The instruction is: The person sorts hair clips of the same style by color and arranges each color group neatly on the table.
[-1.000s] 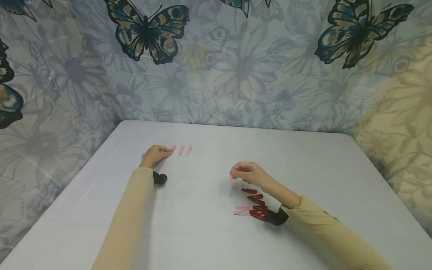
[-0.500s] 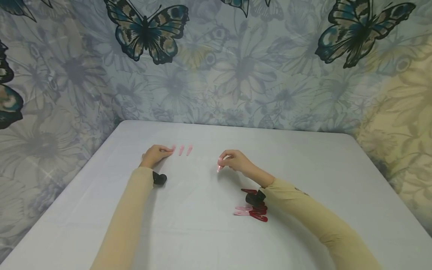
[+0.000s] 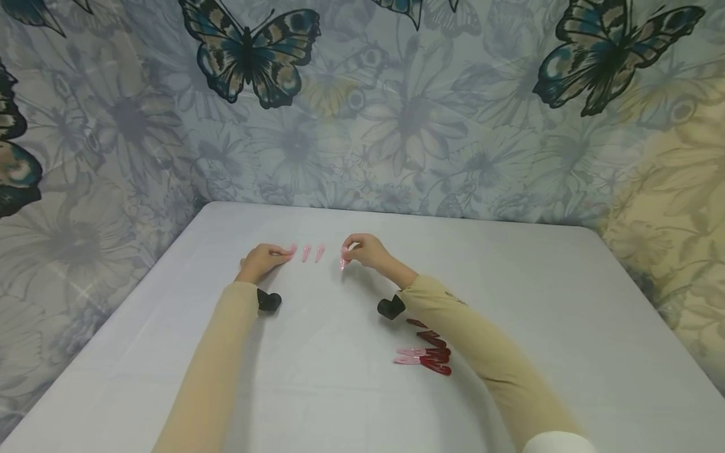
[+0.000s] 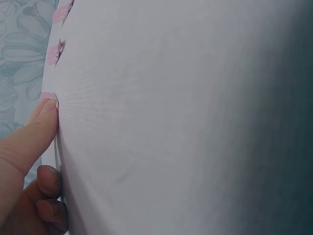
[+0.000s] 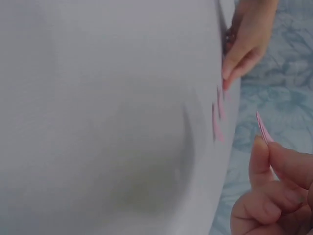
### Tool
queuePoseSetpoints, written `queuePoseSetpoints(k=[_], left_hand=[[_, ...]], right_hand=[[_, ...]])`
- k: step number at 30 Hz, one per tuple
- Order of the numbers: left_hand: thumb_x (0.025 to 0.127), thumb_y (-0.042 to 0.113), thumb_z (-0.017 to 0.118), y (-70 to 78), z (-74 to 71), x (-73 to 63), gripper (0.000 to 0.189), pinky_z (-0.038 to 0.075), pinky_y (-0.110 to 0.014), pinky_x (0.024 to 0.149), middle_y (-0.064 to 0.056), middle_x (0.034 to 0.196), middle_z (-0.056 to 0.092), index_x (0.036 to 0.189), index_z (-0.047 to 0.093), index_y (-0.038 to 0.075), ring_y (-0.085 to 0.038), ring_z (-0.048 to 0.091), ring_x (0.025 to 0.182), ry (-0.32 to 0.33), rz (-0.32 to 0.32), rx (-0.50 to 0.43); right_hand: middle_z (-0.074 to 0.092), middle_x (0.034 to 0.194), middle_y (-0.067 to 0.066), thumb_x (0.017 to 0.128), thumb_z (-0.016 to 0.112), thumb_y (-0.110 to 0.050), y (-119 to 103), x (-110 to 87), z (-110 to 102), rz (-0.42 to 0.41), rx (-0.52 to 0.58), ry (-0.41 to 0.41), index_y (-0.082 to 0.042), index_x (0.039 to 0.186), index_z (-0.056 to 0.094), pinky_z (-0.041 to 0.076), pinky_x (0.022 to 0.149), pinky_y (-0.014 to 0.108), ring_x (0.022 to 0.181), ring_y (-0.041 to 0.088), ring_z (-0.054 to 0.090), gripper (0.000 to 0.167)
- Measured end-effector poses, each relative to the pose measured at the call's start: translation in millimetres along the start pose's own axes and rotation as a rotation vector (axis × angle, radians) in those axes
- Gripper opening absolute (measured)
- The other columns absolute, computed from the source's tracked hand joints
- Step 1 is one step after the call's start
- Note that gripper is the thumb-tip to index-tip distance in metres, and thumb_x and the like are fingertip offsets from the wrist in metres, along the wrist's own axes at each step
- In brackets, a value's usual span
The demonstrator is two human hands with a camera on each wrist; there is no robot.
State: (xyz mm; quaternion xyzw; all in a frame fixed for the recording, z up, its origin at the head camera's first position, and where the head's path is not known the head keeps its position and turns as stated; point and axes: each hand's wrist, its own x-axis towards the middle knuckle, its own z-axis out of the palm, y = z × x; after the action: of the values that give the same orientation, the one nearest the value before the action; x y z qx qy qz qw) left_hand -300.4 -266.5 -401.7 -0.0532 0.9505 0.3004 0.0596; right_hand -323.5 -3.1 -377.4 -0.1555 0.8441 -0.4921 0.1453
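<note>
My left hand (image 3: pixel 264 259) rests at the far left of the table, pinching a pink hair clip (image 4: pixel 49 95) between thumb and finger. Two more pink hair clips lie to the right of it in a row, a middle clip (image 3: pixel 306 253) and a right clip (image 3: pixel 320 253). Just right of that row, my right hand (image 3: pixel 368 250) holds another pink snap hair clip (image 5: pixel 264 128) by thumb and index finger, above the table, its tip pointing down in the head view. The remaining fingers of the right hand are curled.
Nearer the front lies a loose pile of dark red hair clips (image 3: pixel 436 369) with pink clips (image 3: pixel 408 360) beside it, partly below the right sleeve (image 3: pixel 470 333). The white table (image 3: pixel 317 390) meets a wall with butterfly and flower print (image 3: pixel 408 126) at the back.
My right hand has carried the pink hair clip left and farther back, from above the pile to beside the row. The left hand has stayed in place on its clip.
</note>
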Motion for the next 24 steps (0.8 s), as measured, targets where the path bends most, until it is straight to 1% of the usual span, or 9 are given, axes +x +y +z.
queuePoseSetpoints(k=[2,5,7,10,13,16,19,24], left_hand=[[0.096,0.033,0.061,0.1,-1.2,-0.2,0.036,0.019,-0.072,0.108,-0.021,0.144,0.050,0.120,0.066,0.006,-0.044,0.043,0.134,0.006,0.007,-0.005],[0.096,0.032,0.061,0.1,-1.8,-0.3,0.036,0.017,-0.072,0.109,-0.021,0.144,0.050,0.120,0.066,0.006,-0.044,0.043,0.134,0.009,0.007,-0.018],[0.096,0.032,0.061,-0.6,-1.6,-0.2,0.036,0.017,-0.072,0.109,-0.021,0.144,0.050,0.120,0.066,0.005,-0.044,0.043,0.135,0.001,0.002,-0.022],[0.096,0.031,0.061,-2.1,-1.0,0.5,0.036,0.018,-0.070,0.109,-0.021,0.144,0.050,0.121,0.066,0.005,-0.044,0.043,0.134,-0.005,-0.010,-0.023],[0.096,0.031,0.061,-2.1,-0.7,0.5,0.036,0.021,-0.068,0.108,-0.021,0.144,0.050,0.121,0.065,0.005,-0.044,0.043,0.134,-0.002,-0.015,-0.022],[0.096,0.032,0.061,-0.8,-1.4,-0.6,0.037,0.023,-0.067,0.106,-0.021,0.144,0.050,0.121,0.066,0.005,-0.044,0.043,0.134,0.002,-0.017,-0.022],[0.096,0.032,0.061,-0.9,-1.1,-1.4,0.037,0.024,-0.066,0.106,-0.022,0.144,0.050,0.120,0.066,0.005,-0.044,0.043,0.134,-0.001,-0.018,-0.020],[0.096,0.032,0.061,-0.8,-0.4,0.4,0.036,0.027,-0.064,0.104,-0.022,0.144,0.050,0.120,0.066,0.005,-0.043,0.045,0.133,0.000,-0.008,-0.012]], right_hand=[[0.070,0.071,0.001,0.089,0.066,-0.006,-3.3,6.7,2.6,0.002,0.010,0.008,0.000,0.097,0.066,0.031,0.051,0.020,0.054,0.006,0.039,0.010],[0.071,0.072,0.002,0.089,0.066,-0.006,-4.4,16.6,5.6,0.021,0.028,0.018,0.000,0.099,0.067,0.030,0.050,0.019,0.053,0.006,0.038,0.012],[0.072,0.073,0.001,0.088,0.066,-0.007,-3.5,22.3,7.5,0.036,0.024,0.019,-0.001,0.099,0.068,0.032,0.050,0.019,0.054,0.005,0.040,0.012],[0.074,0.077,0.006,0.087,0.067,-0.007,-2.3,29.2,9.0,0.044,0.000,0.036,-0.001,0.096,0.069,0.033,0.051,0.019,0.054,0.006,0.039,0.011],[0.076,0.088,0.013,0.088,0.068,-0.008,-2.2,33.4,9.7,0.047,-0.044,0.049,-0.001,0.095,0.069,0.035,0.053,0.018,0.058,0.006,0.041,0.010],[0.076,0.094,0.014,0.088,0.068,-0.009,0.6,37.2,12.2,0.050,-0.088,0.051,-0.002,0.095,0.069,0.037,0.055,0.018,0.063,0.007,0.047,0.010],[0.076,0.095,0.014,0.088,0.068,-0.009,5.2,39.8,15.8,0.053,-0.111,0.051,-0.002,0.095,0.069,0.038,0.057,0.018,0.067,0.007,0.051,0.010],[0.075,0.094,0.016,0.088,0.068,-0.008,7.8,40.7,19.4,0.040,-0.089,0.076,-0.001,0.097,0.069,0.038,0.059,0.017,0.070,0.009,0.053,0.012]])
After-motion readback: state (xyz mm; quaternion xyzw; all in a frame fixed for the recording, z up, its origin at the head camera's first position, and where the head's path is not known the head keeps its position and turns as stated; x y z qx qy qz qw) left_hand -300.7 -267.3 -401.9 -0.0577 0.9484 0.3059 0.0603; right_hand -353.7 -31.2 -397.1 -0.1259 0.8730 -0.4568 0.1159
